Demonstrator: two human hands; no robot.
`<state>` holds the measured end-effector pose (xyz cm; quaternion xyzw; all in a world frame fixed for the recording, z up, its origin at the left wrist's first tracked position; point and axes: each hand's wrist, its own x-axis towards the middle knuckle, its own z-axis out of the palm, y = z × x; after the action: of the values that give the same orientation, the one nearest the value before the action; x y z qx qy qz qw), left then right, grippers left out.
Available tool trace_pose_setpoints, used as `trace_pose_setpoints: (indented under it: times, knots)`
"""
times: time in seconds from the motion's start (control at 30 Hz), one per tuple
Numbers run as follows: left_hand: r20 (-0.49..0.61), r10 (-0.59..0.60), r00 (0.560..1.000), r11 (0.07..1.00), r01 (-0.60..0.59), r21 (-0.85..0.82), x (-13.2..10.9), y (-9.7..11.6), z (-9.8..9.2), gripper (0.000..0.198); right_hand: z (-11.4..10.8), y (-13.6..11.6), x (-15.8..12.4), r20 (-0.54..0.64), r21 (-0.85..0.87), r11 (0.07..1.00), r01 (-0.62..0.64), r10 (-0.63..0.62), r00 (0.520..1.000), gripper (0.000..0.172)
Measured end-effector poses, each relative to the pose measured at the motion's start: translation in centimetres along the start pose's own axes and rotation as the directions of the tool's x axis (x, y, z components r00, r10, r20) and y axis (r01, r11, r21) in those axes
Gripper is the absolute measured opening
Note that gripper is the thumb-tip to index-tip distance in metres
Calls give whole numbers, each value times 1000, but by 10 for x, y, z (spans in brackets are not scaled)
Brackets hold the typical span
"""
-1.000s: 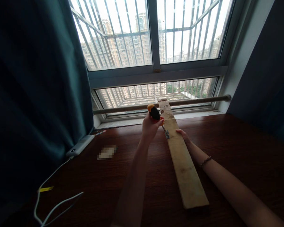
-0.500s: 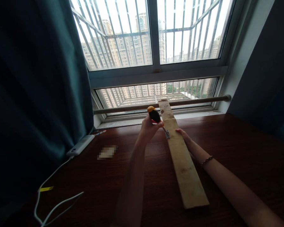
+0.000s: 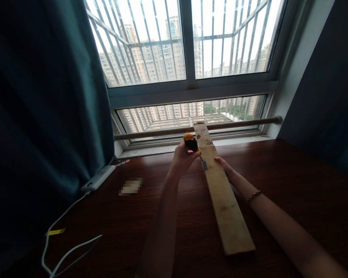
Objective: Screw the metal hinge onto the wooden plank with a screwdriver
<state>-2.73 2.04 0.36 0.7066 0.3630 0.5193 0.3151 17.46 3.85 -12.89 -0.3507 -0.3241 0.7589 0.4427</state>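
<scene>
My left hand (image 3: 183, 157) is wrapped round the yellow and black handle of a screwdriver (image 3: 190, 143). Its shaft slants down to a small metal hinge-like plate (image 3: 204, 165) on the left edge of a long wooden board (image 3: 224, 204). Whether the tip sits in a screw is too small to tell. On the opposite edge, my right hand (image 3: 226, 166) grips the board, some fingers hidden beneath or behind it. The board points away from me, its far end rough and reaching the rail by the window.
The board is over a dark reddish-brown wooden surface (image 3: 150, 216). To the left lie a blurred-out pale item (image 3: 131, 187), a white power strip-like box (image 3: 98, 178) and a white cable (image 3: 47, 247). A metal rail (image 3: 162, 132) crosses before the window; a curtain (image 3: 55, 96) hangs left.
The screwdriver handle has tipped slightly right and down, with my left hand shifting a little. The board and my right hand stay almost where they were.
</scene>
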Motion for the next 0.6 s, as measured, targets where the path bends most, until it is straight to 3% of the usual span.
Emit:
trace_pose_setpoints:
  times: [0.27,0.6]
  knots:
    - [17,-26,1000,1000,26,4,-3,14,-1,19,-3,1,3,16,5,1000,12,-12,1000,47]
    - [27,0,1000,998,-1,57,-4,13,-2,18,-1,0,2,-5,-11,1000,14,-14,1000,47]
